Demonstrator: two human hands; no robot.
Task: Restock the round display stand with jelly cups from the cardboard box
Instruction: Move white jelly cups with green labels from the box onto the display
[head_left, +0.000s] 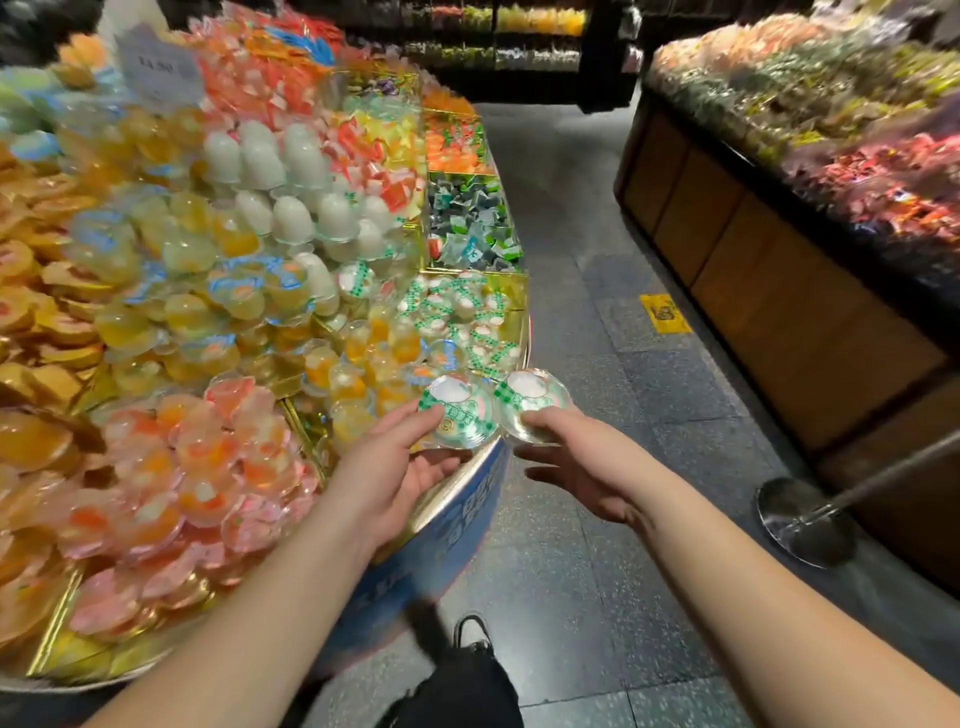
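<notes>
Hands are reaching toward centre frame at the curved rim of the round display stand (470, 483): left hand (397, 470) is pinching one clear, green-lidded jelly cup (457, 413), right hand (576, 457) is gripping another jelly cup (532, 400). Open grey floor (571, 571) is lying to the right. Upper-left heaps are blurring; no cardboard box is showing.

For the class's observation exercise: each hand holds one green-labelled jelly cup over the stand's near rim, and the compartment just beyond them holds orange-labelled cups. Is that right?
Not quite. The left hand and right hand do each hold a jelly cup at the display stand's rim, but the head view shows the compartment beyond holding matching green-labelled cups, not orange-labelled ones.
</notes>
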